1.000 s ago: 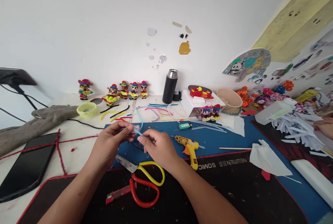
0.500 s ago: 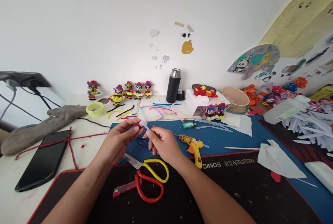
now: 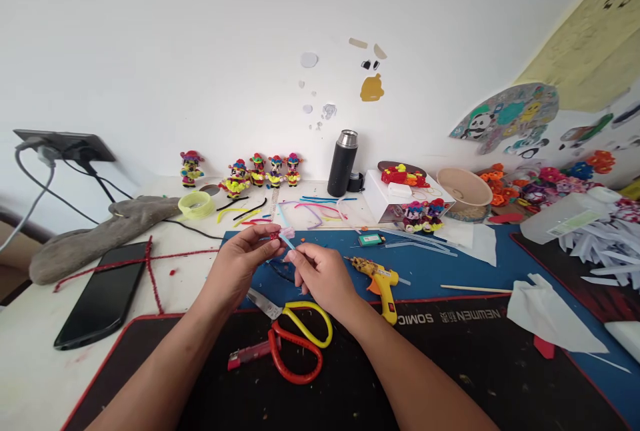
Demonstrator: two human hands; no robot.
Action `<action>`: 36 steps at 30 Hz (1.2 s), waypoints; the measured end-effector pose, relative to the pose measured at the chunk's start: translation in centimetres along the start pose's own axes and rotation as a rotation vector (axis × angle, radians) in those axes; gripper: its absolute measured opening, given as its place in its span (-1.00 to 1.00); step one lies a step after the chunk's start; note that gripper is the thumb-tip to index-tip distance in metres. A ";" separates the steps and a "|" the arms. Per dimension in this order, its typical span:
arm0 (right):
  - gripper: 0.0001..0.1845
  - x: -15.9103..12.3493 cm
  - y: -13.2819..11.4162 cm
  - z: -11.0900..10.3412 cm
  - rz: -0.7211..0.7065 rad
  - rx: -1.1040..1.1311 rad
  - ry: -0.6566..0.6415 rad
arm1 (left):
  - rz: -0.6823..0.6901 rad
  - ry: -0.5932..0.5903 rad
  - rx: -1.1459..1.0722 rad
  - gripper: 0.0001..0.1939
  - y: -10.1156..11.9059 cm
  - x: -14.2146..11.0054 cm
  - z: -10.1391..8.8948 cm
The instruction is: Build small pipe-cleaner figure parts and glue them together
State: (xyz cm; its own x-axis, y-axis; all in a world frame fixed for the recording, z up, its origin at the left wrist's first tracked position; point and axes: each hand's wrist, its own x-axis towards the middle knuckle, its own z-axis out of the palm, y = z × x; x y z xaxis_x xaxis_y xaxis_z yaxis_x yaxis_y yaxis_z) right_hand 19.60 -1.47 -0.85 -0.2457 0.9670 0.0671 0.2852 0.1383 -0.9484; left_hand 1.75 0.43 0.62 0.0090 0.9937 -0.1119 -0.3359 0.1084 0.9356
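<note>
My left hand (image 3: 235, 271) pinches a small fuzzy piece of dark red and pale pink pipe cleaner (image 3: 286, 233) between thumb and fingertips. A light blue pipe cleaner (image 3: 287, 241) runs across that piece, and its lower end is gripped by the thumb and curled fingers of my right hand (image 3: 323, 274). Just below the hands lie scissors (image 3: 313, 343) with one yellow and one red handle, blades partly hidden by my left hand. Beside them is a pink-red lighter (image 3: 249, 355). A yellow glue gun (image 3: 383, 279) rests to the right of my right hand.
Several pipe cleaner figures (image 3: 239, 179) stand along the wall, with loose pipe cleaners (image 3: 250, 207) before them. Behind is a black thermos (image 3: 343, 164). A phone (image 3: 103, 301) and driftwood (image 3: 100, 234) lie left; a white box (image 3: 383, 199), bowl (image 3: 465, 185) and tissue (image 3: 550, 314) are right.
The whole view has shifted, so the table things and hands appear slightly farther right. Both hands keep hold of the same pieces, with the blue pipe cleaner still across the red and pink piece.
</note>
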 end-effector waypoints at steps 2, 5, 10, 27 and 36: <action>-0.65 0.0 0.0 0.1 0.009 -0.018 -0.004 | -0.001 -0.003 -0.009 -0.52 0.0 -0.1 0.1; -0.65 0.0 0.2 0.1 0.008 -0.033 0.004 | -0.001 -0.006 -0.014 -0.54 0.0 -0.1 0.1; -0.64 0.0 0.3 0.1 -0.005 -0.085 0.021 | 0.024 -0.009 -0.018 -0.59 -0.1 0.0 -0.1; -0.67 0.0 0.3 0.2 -0.056 -0.198 0.053 | -0.004 -0.014 -0.044 -0.59 -0.3 0.1 -0.3; -0.66 0.0 0.1 0.2 -0.082 -0.298 0.038 | 0.018 -0.015 -0.011 -0.62 -0.4 0.2 -0.4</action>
State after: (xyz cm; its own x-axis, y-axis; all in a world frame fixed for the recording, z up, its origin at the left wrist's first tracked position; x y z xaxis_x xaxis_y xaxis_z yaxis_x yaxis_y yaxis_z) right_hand 19.47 -1.54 -1.05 -0.2459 0.9566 0.1561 0.5260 0.2670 -0.8075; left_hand 1.54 0.54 0.06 0.0167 0.9958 -0.0904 -0.3464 0.0906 0.9337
